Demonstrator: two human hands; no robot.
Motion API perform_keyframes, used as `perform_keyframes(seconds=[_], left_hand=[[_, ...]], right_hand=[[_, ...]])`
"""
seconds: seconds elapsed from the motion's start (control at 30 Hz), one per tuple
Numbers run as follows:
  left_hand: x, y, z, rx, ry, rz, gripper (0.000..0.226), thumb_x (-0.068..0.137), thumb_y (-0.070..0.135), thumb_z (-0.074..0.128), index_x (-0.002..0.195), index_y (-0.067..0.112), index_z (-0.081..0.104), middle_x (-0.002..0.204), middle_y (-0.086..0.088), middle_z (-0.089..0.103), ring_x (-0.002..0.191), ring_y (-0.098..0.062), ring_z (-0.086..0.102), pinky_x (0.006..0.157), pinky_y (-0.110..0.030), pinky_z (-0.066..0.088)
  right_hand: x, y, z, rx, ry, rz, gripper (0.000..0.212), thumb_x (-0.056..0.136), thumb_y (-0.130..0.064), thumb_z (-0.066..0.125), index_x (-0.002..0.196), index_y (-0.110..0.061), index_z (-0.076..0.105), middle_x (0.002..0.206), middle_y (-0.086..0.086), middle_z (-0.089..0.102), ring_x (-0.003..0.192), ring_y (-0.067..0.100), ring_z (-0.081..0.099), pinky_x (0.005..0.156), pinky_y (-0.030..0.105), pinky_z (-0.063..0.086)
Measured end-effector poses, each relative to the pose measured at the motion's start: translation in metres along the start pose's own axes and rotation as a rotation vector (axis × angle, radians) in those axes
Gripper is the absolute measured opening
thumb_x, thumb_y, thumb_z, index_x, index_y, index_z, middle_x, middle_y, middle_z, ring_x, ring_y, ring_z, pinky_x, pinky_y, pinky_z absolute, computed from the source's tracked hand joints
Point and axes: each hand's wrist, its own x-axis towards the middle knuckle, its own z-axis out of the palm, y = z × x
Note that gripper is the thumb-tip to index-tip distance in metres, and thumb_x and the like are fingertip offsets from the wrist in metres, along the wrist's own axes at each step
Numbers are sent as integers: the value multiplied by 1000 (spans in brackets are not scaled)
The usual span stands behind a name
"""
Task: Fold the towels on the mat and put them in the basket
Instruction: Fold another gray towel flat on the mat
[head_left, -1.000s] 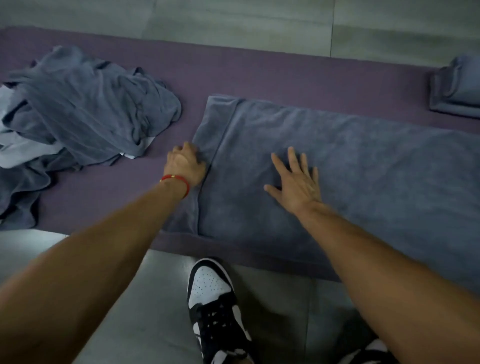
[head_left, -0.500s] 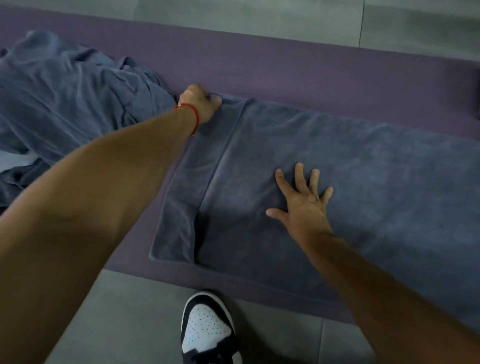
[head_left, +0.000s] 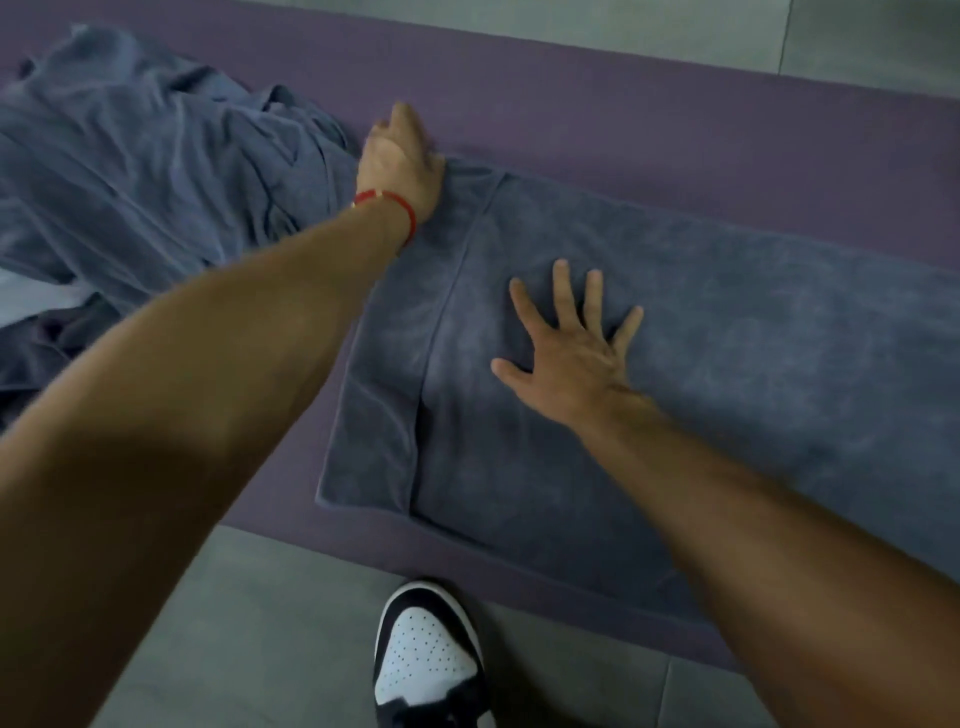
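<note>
A blue-grey towel (head_left: 727, 332) lies flat along the purple mat (head_left: 649, 119), with its left end folded over in a narrow strip. My left hand (head_left: 397, 158), a red string at its wrist, is at the towel's far left corner and its curled fingers hold that corner; the hand is blurred. Flat on the towel a little right of the strip lies my right hand (head_left: 574, 348), fingers spread and pressing down. No basket is in view.
A heap of crumpled blue-grey towels (head_left: 156, 182) covers the left part of the mat, touching my left hand's side. Grey floor tiles (head_left: 270, 623) run in front of the mat. My black-and-white shoe (head_left: 426, 654) stands just below the mat's near edge.
My left hand has travelled from the towel's left edge up to its far left corner. The right hand has stayed flat on the towel. The view has shifted left, and the folded towel at far right has dropped out of view.
</note>
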Motion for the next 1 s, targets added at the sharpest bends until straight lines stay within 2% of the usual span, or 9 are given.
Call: perform_keyframes(seconds=[0.13, 0.2, 0.3, 0.47, 0.63, 0.73, 0.83, 0.9, 1.0], left_hand=[[-96, -33, -4, 74, 147, 250, 27, 85, 14, 45, 107, 8, 59, 106, -17, 55, 95, -37, 51, 83, -44, 42], [-161, -57, -6, 59, 150, 213, 28, 84, 11, 47, 108, 11, 62, 104, -16, 55, 91, -37, 51, 79, -47, 43], [-241, -87, -6, 40, 146, 95, 29, 86, 4, 53, 114, 8, 59, 105, -17, 53, 87, -38, 51, 76, -47, 45], [-295, -111, 7, -3, 31, -273, 34, 88, 13, 63, 120, 9, 54, 104, -17, 52, 90, -38, 53, 80, -46, 48], [-292, -112, -3, -149, 24, -479, 35, 86, 15, 73, 115, 10, 55, 91, 2, 59, 83, -22, 57, 73, -27, 39], [-287, -122, -14, -99, -6, -517, 13, 84, 10, 72, 96, 14, 68, 83, -1, 64, 81, -21, 64, 71, -23, 40], [-288, -135, -21, -81, -31, -535, 27, 82, 0, 64, 71, 25, 65, 77, -10, 70, 80, -31, 70, 74, -33, 51], [-290, -135, -24, -100, -74, -541, 29, 86, 5, 63, 70, 29, 61, 75, -8, 68, 78, -30, 69, 74, -35, 53], [-290, -134, -23, -138, -88, -499, 13, 91, 34, 65, 87, 22, 63, 84, -3, 66, 82, -26, 64, 78, -36, 53]], right_hand=[[-2, 2, -2, -34, -51, 22, 86, 90, -74, 40, 155, -47, -10, 163, -1, -29, 149, 37, -27, 110, 78, -3], [1, -4, -16, -51, 42, 44, 72, 93, -67, 43, 155, -41, 17, 166, 6, 2, 151, 40, 0, 110, 77, 8], [20, -17, -37, -33, 355, 5, 48, 96, -51, 48, 132, -21, 54, 137, 10, 46, 130, 35, 37, 107, 66, 29], [92, -30, -61, 24, 352, -120, 46, 102, -33, 47, 145, -18, 39, 150, 9, 38, 135, 34, 37, 107, 55, 34], [139, -36, -71, -21, 346, -26, 39, 106, -32, 42, 139, -13, 44, 141, 17, 45, 131, 38, 38, 103, 55, 37], [155, -32, -79, 74, 358, -12, 30, 102, -28, 52, 128, -16, 58, 137, 14, 51, 131, 35, 43, 105, 50, 40], [168, -23, -93, 259, 320, 63, 22, 91, -25, 66, 112, -23, 70, 125, 6, 66, 121, 29, 59, 103, 42, 49], [172, -22, -98, 243, 287, 53, 23, 88, -27, 69, 111, -24, 69, 123, 7, 67, 119, 29, 60, 102, 43, 50], [154, -37, -92, -2, 376, -68, 33, 93, -30, 64, 123, -19, 59, 135, 11, 51, 128, 36, 45, 103, 51, 40]])
